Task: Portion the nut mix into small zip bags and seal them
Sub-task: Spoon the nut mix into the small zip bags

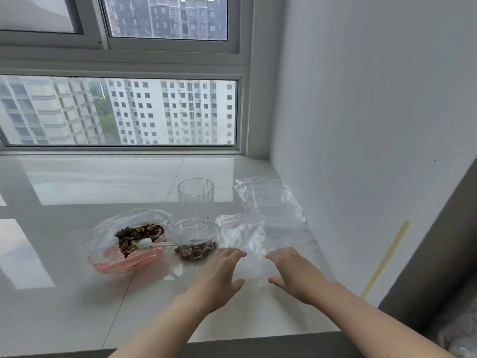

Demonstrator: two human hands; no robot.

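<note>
A large clear bag [108, 228] lies open on the white sill, with nut mix [139, 237] heaped over pink packaging and a white plastic spoon [149, 244] resting in it. Right beside it a small zip bag [198, 244] stands open with nuts in its bottom. An empty clear zip bag [254, 244] lies flat between my two hands. My left hand [219, 275] and my right hand [291, 272] hover at its left and right edges, fingers straight and spread, holding nothing.
A ribbed clear glass [195, 196] stands empty behind the small bag. More empty clear bags [268, 195] lie stacked against the white wall on the right. The sill's front edge runs just below my forearms; a window is behind.
</note>
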